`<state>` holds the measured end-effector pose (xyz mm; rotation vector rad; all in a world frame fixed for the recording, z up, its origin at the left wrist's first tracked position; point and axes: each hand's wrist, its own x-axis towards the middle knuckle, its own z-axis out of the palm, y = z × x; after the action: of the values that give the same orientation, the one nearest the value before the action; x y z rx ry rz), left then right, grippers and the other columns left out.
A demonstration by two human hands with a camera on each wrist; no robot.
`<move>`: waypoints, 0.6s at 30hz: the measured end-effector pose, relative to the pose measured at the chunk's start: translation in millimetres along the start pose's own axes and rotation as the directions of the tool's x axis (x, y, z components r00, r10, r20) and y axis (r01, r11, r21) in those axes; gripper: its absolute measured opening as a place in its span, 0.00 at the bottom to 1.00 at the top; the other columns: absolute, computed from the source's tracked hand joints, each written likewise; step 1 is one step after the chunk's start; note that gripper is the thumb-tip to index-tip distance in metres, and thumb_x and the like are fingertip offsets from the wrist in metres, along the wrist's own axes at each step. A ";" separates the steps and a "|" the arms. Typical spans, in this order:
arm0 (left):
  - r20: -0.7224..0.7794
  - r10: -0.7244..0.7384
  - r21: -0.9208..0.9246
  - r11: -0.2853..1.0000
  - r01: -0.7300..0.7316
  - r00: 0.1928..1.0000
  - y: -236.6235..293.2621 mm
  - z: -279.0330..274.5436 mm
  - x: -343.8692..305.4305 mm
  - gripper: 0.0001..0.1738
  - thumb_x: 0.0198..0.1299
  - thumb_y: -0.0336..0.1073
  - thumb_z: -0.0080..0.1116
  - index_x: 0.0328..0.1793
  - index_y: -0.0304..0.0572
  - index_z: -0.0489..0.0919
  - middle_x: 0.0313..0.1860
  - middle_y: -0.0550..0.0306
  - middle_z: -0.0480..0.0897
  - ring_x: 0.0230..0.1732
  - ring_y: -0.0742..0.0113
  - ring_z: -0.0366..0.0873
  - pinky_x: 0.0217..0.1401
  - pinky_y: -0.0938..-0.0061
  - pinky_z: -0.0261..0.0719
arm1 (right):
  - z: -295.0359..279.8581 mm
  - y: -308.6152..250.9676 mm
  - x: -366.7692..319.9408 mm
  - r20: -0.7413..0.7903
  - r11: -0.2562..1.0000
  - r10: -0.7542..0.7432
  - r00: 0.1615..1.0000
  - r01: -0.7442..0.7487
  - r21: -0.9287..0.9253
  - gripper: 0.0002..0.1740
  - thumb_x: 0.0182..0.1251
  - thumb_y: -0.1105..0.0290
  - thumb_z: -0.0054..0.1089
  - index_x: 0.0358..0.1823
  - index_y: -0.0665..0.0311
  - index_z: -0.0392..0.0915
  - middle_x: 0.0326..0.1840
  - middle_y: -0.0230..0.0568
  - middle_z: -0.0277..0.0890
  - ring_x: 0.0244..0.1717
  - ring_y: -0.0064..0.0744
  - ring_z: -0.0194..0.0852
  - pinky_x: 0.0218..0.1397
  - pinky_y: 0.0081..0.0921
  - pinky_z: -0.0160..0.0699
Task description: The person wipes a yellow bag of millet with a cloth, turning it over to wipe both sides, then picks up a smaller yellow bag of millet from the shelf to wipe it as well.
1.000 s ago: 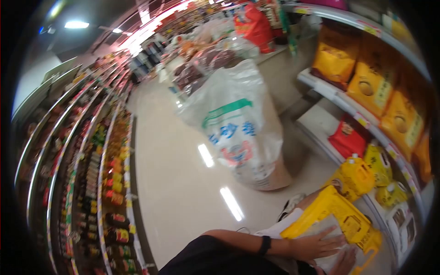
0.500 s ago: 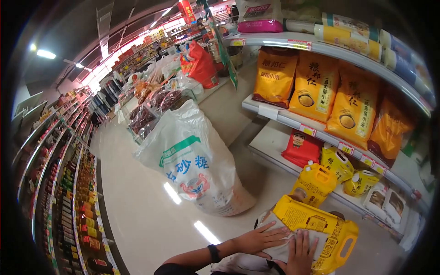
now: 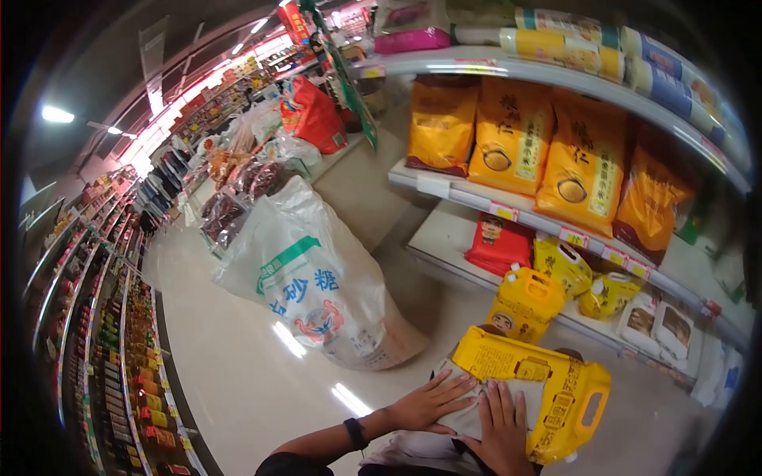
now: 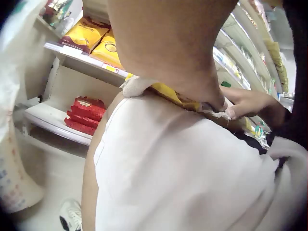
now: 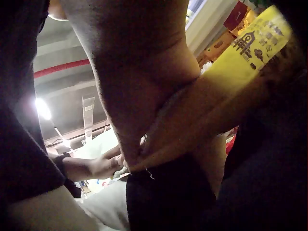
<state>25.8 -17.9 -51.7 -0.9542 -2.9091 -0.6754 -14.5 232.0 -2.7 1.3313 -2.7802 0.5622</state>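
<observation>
A yellow bag (image 3: 567, 412) with dark print and a carry-handle hole lies across the person's lap. Spread over its front is a pale grey cloth (image 3: 533, 397). The left hand (image 3: 435, 403), with a dark band at its wrist, lies flat on the cloth, fingers extended. Beside it the right hand (image 3: 502, 428) presses on the same cloth with straight fingers, the two hands almost meeting. From the left wrist, the cloth's frayed edge (image 4: 137, 86) shows above a white garment (image 4: 183, 159). The right wrist view catches the bag's printed side (image 5: 260, 43); the right palm's underside is hidden.
A large white sack (image 3: 317, 278) with blue characters stands on the floor ahead. At right, a shelf (image 3: 476, 190) carries orange bags (image 3: 508, 131); below are a red pack (image 3: 498, 244) and yellow spouted bags (image 3: 528, 297). Bottle shelves (image 3: 135, 381) line the left.
The head view has swung right and steadied, bringing the right shelf further in. Both hands stay on the cloth; the right hand, partly out of frame at first, now lies fully beside the left.
</observation>
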 end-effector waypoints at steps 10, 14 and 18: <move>0.075 -0.072 0.142 0.988 0.060 0.995 21.6 6.3 28.6 0.48 0.58 0.64 0.66 0.79 0.45 0.71 0.85 0.37 0.59 0.87 0.39 0.51 0.86 0.35 0.42 | 5.9 19.7 -23.6 0.104 0.989 0.146 0.984 -0.147 -0.006 0.51 0.58 0.44 0.70 0.79 0.66 0.64 0.86 0.46 0.56 0.88 0.45 0.46 0.88 0.53 0.39; 0.104 -0.033 0.172 0.985 0.014 0.994 50.4 10.9 58.2 0.48 0.58 0.63 0.66 0.80 0.47 0.70 0.85 0.40 0.60 0.87 0.42 0.52 0.87 0.38 0.44 | -8.5 36.6 -50.2 0.067 0.978 0.201 0.977 -0.204 0.039 0.50 0.59 0.46 0.70 0.79 0.64 0.64 0.85 0.44 0.57 0.88 0.43 0.46 0.88 0.52 0.40; 0.120 0.017 0.177 0.983 -0.038 0.993 69.0 21.7 82.4 0.48 0.58 0.62 0.65 0.81 0.46 0.69 0.85 0.40 0.61 0.87 0.42 0.52 0.87 0.38 0.45 | -15.2 53.9 -79.0 0.043 0.961 0.274 0.961 -0.275 0.023 0.48 0.59 0.48 0.70 0.79 0.60 0.66 0.85 0.41 0.58 0.87 0.43 0.48 0.88 0.52 0.40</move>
<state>0.5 87.1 -32.7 -1.0442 -2.9872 -0.3586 -7.0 327.2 -18.1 0.9745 -3.0232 0.5911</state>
